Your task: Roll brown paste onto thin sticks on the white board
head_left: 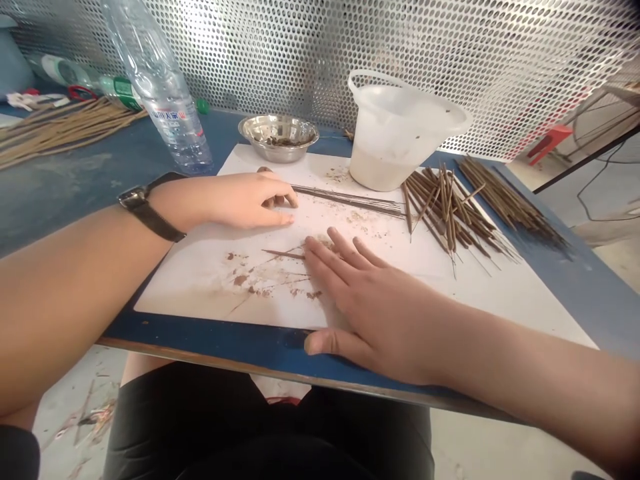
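My right hand (370, 293) lies flat with fingers spread on a white sheet (185, 287). Under its fingers sits a thin brown stick (283, 254), whose pointed end sticks out to the left; the rest is hidden. Farther back, my left hand (250, 200) rests on the sheet with curled fingers, thumb apart from them. Right beside its fingertips lie several thin dark bare sticks (350, 198). A small brown lump (264, 171) shows behind the left hand, partly covered by it. Brown crumbs (241, 280) are scattered between the hands.
A white plastic bucket (390, 133) and a metal bowl (280, 148) with dark bits stand at the back. Brown coated sticks (450, 207) are piled at right, beside another bundle (515, 197). A clear bottle (167, 100) stands at left, near long tan sticks (75, 130).
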The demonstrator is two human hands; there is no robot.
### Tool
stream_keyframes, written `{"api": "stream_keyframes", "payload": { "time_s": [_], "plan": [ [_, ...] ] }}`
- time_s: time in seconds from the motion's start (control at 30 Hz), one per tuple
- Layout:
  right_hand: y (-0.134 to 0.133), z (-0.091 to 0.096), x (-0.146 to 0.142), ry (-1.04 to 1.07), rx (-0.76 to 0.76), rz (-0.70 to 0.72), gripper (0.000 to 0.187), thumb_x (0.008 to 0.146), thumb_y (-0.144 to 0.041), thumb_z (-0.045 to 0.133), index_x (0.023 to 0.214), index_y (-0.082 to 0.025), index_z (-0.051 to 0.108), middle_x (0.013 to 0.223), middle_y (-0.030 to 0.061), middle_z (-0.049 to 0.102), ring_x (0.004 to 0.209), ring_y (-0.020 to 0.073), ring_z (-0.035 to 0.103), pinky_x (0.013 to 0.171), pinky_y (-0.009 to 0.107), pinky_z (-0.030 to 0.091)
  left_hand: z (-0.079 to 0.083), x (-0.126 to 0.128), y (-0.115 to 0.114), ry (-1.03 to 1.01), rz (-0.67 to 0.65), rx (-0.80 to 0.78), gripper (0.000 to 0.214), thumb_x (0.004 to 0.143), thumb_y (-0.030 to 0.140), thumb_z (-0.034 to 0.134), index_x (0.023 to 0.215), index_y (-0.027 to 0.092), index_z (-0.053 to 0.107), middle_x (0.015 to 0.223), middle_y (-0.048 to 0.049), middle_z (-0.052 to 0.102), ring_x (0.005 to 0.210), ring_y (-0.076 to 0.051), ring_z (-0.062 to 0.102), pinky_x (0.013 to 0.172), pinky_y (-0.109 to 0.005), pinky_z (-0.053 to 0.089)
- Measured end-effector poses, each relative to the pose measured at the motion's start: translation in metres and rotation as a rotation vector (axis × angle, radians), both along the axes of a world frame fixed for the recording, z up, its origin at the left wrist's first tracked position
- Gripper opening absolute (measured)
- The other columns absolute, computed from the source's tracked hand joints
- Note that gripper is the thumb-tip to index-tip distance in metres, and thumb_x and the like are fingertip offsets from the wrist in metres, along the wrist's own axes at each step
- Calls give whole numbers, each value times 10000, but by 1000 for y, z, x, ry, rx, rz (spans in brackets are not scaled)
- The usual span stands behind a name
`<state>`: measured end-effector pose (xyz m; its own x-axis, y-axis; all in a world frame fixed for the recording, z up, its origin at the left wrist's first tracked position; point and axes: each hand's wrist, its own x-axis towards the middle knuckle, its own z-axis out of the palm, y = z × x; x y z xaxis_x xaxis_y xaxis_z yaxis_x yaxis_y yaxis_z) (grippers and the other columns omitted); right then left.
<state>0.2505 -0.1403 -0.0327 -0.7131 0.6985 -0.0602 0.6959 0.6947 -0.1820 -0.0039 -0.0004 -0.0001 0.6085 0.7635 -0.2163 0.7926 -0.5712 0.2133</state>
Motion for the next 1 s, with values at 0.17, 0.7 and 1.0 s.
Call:
{"api": "stream_keyframes", "payload": {
  "time_s": [0.17,0.7,1.0],
  "plan": [
    [17,0,-2,3,-19,-29,1096,1068,-870,277,1785,-43,332,1872,244,210,1746,508,58,1388,723,167,0,0,1,19,-4,-11,756,954,716,529,1575,305,659,1563,-109,666,1306,-335,679,1119,-431,509],
    [12,-3,0,-34,101,-86,1070,1076,-852,261,1783,-54,344,1872,244,245,1745,515,81,1385,722,198,-4,-3,5,10,20,-24,801,946,767,539,1603,322,648,1555,-113,661,1324,-358,670,1131,-462,499],
    [-29,10,-29,32,-28,-95,1149,1066,-880,203,1752,29,361,1824,302,308,1721,454,278,1383,617,317,-2,-1,2,15,13,-2,741,948,717,547,1555,313,679,1541,-105,667,1288,-340,685,1114,-453,516]
  ]
}}
